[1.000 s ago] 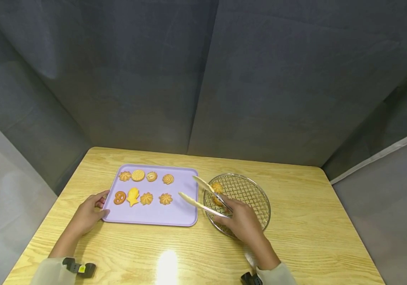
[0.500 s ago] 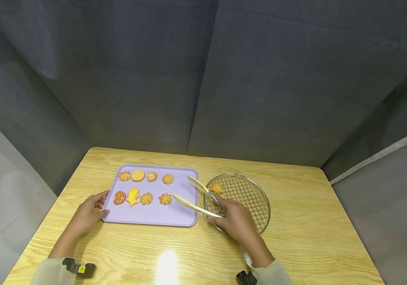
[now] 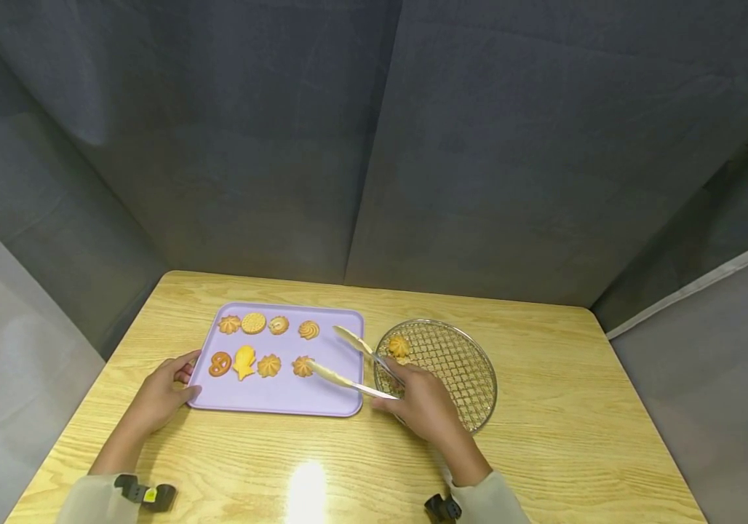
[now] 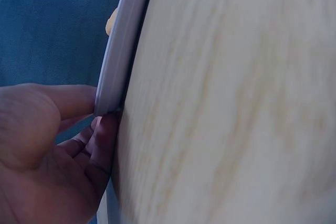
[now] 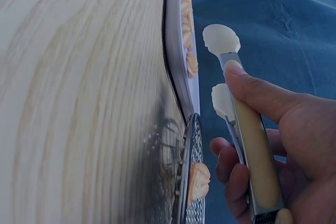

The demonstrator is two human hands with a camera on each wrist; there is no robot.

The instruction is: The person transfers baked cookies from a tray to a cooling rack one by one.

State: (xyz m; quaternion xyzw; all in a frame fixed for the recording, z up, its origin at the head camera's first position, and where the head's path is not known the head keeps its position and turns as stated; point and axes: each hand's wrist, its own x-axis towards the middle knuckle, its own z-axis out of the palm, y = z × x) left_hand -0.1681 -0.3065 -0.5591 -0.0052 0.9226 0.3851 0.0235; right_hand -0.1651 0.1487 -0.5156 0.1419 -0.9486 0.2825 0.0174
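A purple tray (image 3: 282, 393) carries several cookies in two rows. My left hand (image 3: 161, 393) pinches its near left corner, thumb over the rim (image 4: 118, 61) and fingers under it. My right hand (image 3: 420, 407) grips cream-tipped metal tongs (image 3: 351, 382) that reach left over the tray's right part. The tongs stand apart with nothing between them, and the lower tip sits right beside a flower cookie (image 3: 302, 365). The right wrist view shows my fingers curled round the tongs' handle (image 5: 252, 140). A round wire rack (image 3: 459, 371) right of the tray holds one cookie (image 3: 399, 346).
Everything sits on a light wooden table (image 3: 544, 437) enclosed by grey curtains (image 3: 413, 145) at the back and sides. The rack's rim (image 5: 191, 182) lies close against the tray's right edge. Bare tabletop lies in front of the tray and to the right of the rack.
My right hand has carried the tongs leftward from above the rack to over the tray, bringing the lower tip up to the flower cookie. My left hand has stayed put.
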